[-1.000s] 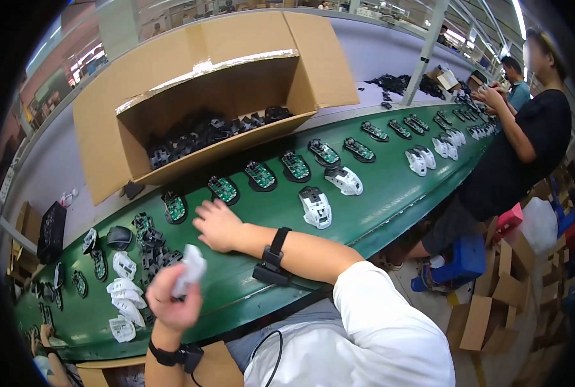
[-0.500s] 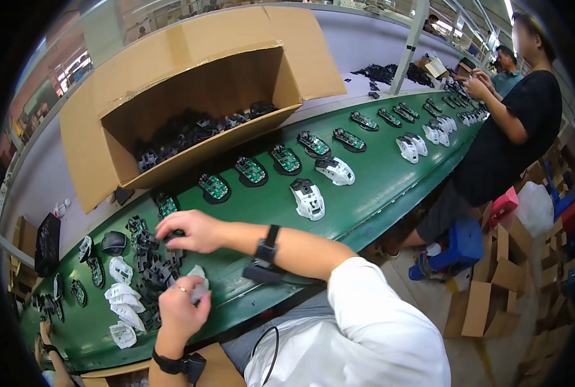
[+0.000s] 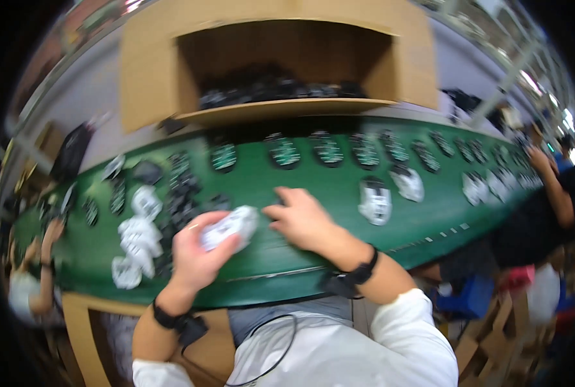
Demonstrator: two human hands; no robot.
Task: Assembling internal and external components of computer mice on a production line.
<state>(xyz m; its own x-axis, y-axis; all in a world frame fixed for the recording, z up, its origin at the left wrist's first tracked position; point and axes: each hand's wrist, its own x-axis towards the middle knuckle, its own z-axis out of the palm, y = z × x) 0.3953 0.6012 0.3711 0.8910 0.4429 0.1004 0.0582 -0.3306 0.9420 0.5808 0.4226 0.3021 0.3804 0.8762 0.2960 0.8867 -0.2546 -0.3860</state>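
Note:
A white computer mouse shell [image 3: 241, 224] is gripped in my left hand [image 3: 198, 257], thumb in front and fingers behind, above the green belt [image 3: 287, 261]. My right hand [image 3: 305, 222] is just right of the shell, apart from it. Its thumb and fingers are bent toward each other around something small and dark, too blurred to name. Left of my hands lies a heap of black plastic parts [image 3: 183, 206], with several loose white shells [image 3: 138, 238] beside it. Beyond my right hand, a white mouse shell with a dark part [image 3: 375, 203] rests on the belt.
Mouse bases with green circuit boards [image 3: 327, 149] line the belt's far side. Behind them a large open cardboard box [image 3: 287, 113] holds dark parts. Another person's arm [image 3: 45, 277] reaches in at far left; a person in black [image 3: 533, 226] stands at right.
The view has swung left. My left hand has lifted the white shell off the heap's side, and my right hand has moved from above the black parts to the shell's right.

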